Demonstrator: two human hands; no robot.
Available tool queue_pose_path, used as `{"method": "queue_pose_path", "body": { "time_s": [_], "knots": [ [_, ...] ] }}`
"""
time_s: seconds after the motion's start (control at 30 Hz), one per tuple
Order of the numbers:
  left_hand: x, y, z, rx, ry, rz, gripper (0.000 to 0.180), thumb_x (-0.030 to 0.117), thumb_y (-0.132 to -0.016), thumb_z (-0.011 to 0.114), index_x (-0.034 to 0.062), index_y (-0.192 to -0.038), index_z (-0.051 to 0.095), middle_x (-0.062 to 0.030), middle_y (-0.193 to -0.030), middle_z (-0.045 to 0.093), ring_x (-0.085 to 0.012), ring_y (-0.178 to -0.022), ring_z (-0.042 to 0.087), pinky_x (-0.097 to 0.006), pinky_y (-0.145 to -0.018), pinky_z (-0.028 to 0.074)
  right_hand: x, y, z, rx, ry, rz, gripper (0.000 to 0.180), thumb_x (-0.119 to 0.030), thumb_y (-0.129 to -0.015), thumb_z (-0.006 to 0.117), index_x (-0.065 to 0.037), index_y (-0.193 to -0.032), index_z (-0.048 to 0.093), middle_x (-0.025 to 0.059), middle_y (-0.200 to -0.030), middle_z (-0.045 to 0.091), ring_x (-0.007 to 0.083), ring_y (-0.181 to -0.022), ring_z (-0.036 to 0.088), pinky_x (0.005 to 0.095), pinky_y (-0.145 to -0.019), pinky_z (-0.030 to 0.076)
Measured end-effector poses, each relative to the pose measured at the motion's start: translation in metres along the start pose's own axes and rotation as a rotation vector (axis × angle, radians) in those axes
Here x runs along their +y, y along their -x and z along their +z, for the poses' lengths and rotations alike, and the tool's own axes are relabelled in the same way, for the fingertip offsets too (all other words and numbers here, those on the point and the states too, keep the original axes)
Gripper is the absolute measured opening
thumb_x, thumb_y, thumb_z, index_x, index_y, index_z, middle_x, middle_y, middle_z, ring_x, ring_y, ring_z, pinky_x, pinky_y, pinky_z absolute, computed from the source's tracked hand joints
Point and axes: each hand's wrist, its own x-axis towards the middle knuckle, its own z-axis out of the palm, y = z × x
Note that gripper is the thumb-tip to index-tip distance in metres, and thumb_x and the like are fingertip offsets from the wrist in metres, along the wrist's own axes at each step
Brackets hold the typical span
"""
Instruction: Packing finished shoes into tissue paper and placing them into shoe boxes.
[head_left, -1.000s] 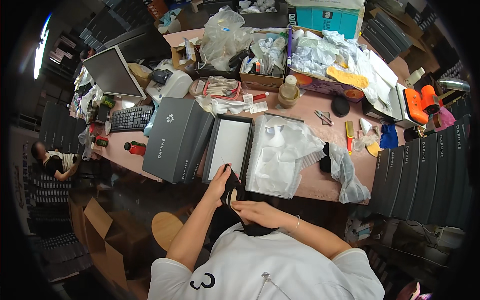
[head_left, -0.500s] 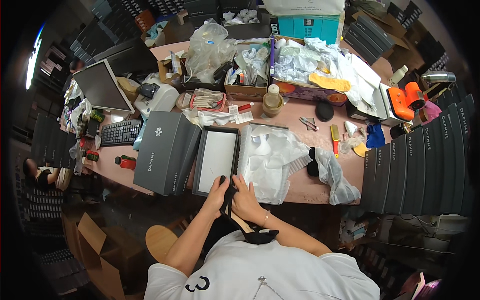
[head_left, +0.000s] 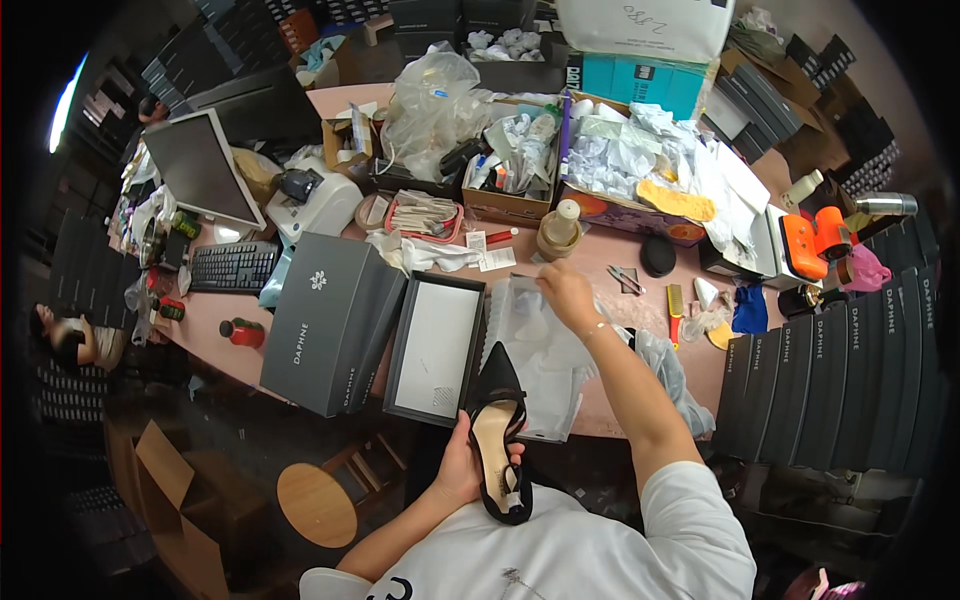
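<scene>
A black pointed-toe shoe (head_left: 494, 430) with a pale insole is in my left hand (head_left: 462, 463), toe pointing away from me. My left fingers wrap around its side, in front of my shirt. My right hand (head_left: 568, 297) reaches out over crumpled white tissue paper (head_left: 540, 350) in a box tray on the desk. Its fingers are curled down at the paper's far end, and what they pinch is hidden. Left of the paper lies an open dark grey shoebox part (head_left: 436, 345) with a white inside. A closed grey shoebox (head_left: 325, 325) stands beside it.
Several grey shoeboxes (head_left: 830, 380) stand in a row at right. Beyond my right hand are a bottle (head_left: 560, 232), scissors (head_left: 627, 280), a brush (head_left: 675, 312) and a carton of paper (head_left: 635, 212). A keyboard (head_left: 235, 266) and monitor (head_left: 203, 168) are at left. A wooden stool (head_left: 318, 505) stands below.
My right hand has left the shoe and moved forward to the tissue paper. The shoe has turned in my left hand, its toe now pointing away and its insole showing.
</scene>
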Motion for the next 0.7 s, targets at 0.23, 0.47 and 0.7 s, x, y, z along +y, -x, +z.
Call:
{"method": "queue_pose_path", "body": {
  "time_s": [0.23, 0.47, 0.7],
  "knots": [
    [0.014, -0.023, 0.006, 0.259, -0.069, 0.332, 0.067, 0.063, -0.092, 0.037, 0.0078, -0.129, 0.045, -0.0064, -0.115, 0.055, -0.0237, -0.106, 0.054, -0.041, -0.090, 0.045, -0.127, 0.120, -0.044, -0.314, -1.125, 0.635, 0.012, -0.008, -0.088, 0.062, -0.002, -0.098, 0.061, 0.0021, -0.071, 0.059, 0.0072, -0.054, 0.055, 0.0220, -0.046, 0.044],
    [-0.018, -0.019, -0.013, 0.372, -0.338, 0.376, 0.035, 0.007, -0.088, 0.062, 0.0047, -0.119, 0.047, -0.0084, -0.108, 0.058, -0.0188, -0.097, 0.060, -0.035, -0.082, 0.054, -0.150, 0.127, -0.032, -0.524, -0.825, 0.367, 0.023, -0.014, -0.090, 0.061, 0.002, -0.106, 0.063, 0.0091, -0.073, 0.065, 0.0097, -0.066, 0.062, 0.0250, -0.051, 0.048],
    [0.004, -0.012, 0.005, 0.541, -0.326, 0.161, 0.037, 0.034, -0.093, 0.057, -0.0001, -0.105, 0.056, -0.0147, -0.077, 0.063, -0.0232, -0.065, 0.064, -0.035, -0.055, 0.053, -0.051, 0.041, 0.002, -0.271, 0.126, 0.417, 0.033, -0.026, -0.083, 0.062, 0.003, -0.098, 0.058, 0.0226, -0.087, 0.066, 0.0377, -0.082, 0.065, 0.0459, -0.070, 0.051]
  ]
}}
